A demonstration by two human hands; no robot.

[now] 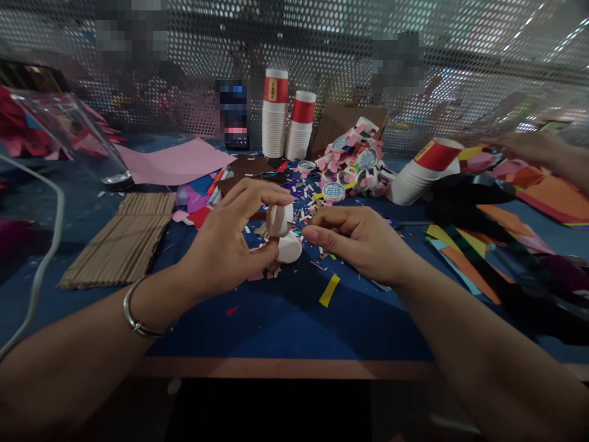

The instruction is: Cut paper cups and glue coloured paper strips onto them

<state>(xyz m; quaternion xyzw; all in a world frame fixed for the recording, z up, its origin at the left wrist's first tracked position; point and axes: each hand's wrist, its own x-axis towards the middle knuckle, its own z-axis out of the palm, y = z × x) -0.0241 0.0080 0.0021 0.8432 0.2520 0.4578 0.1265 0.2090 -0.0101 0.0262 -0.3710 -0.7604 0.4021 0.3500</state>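
A small white paper cup piece (pixel 280 220) is held upright between the thumb and fingers of my left hand (pixel 225 239), which wears a silver bangle. Just below it, a second white round piece (pixel 289 248) rests on the blue table, near my left thumb. My right hand (pixel 359 239) is to the right of both pieces, its thumb and forefinger pinched together; whatever lies between those fingertips is too small to make out. Small paper scraps (pixel 301 205) are scattered behind and between the hands. A yellow strip (pixel 330 290) lies in front of my right hand.
Stacked paper cups (pixel 274 123) stand at the back, beside a pile of decorated cup pieces (pixel 356 159). Corrugated cardboard (pixel 122 239) and a glass (pixel 87 138) are left. Coloured papers (pixel 464 258) and black material (pixel 478 190) lie right. Another person's hand (pixel 538 153) reaches in there.
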